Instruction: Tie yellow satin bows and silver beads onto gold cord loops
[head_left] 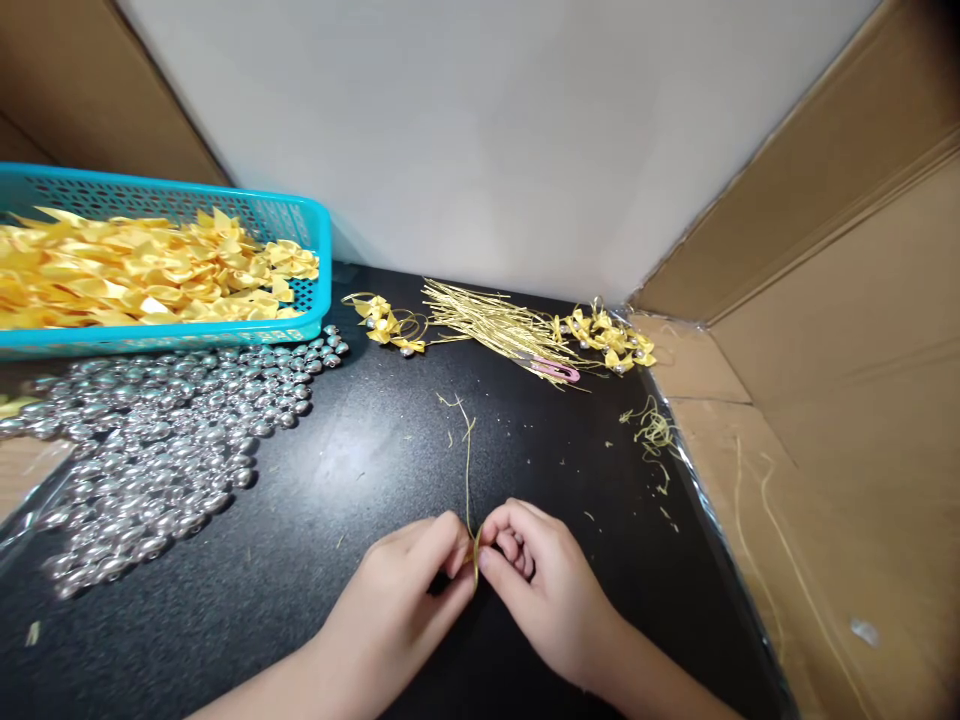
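Observation:
At the front middle of the black table, my left hand (409,570) and my right hand (547,580) meet fingertip to fingertip. Both pinch a thin gold cord (469,480). Part of the cord is bent into a narrow loop between the fingers, and its loose end runs away from me across the tabletop. The fingertips hide how the cord is crossed or knotted. Beyond the hands lies a bundle of straight gold cords (487,320), with a pink thread snipper or clip-like tool (555,370) on its near end.
A turquoise basket (319,270) of yellow ribbon petals (150,270) stands at the back left. Silver beads (172,450) spread before it. Yellow ribbon flowers with cord loops lie in two groups, left (386,325) and right (607,335). Cord scraps (654,430) lie near the right edge. Cardboard walls flank the table.

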